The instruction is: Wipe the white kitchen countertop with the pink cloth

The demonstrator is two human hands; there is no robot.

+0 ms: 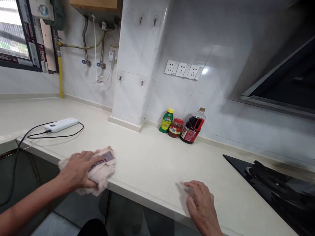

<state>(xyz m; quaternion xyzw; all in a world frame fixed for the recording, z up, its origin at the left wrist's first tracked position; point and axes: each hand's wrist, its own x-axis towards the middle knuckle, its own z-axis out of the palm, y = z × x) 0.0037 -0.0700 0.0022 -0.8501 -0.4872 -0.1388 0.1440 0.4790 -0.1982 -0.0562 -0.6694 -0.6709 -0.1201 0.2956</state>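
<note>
The cloth (104,172) is a soft, pale pink piece with a fluffy, towel-like surface, bunched into an uneven wad so that its folds run in several directions. Across its upper part lies a flat greyish-purple patch, smoother than the pile around it, with darker maroon marks along it that are too small to read and partly covered by fingers. The rim of the cloth is ragged in outline, with a rounded fold standing up at the far right corner and looser, shadowed folds at the bottom. It lies at the front edge of the pale counter (147,160), partly on the top and partly drooping over the lip. The left hand (80,168) is spread over it from above, its grip closed around the bunched fabric, with the thumb pressed along the near side. The right hand (202,205) is well apart from the cloth, above the counter near the front edge; its grip is loose and fairly narrow, the fingers bent and a small gap left between forefinger and thumb. Whether it touches the surface cannot be told. Behind the cloth, farther left, a white device (62,124) rests with a black cable (55,137) looped around it.
</note>
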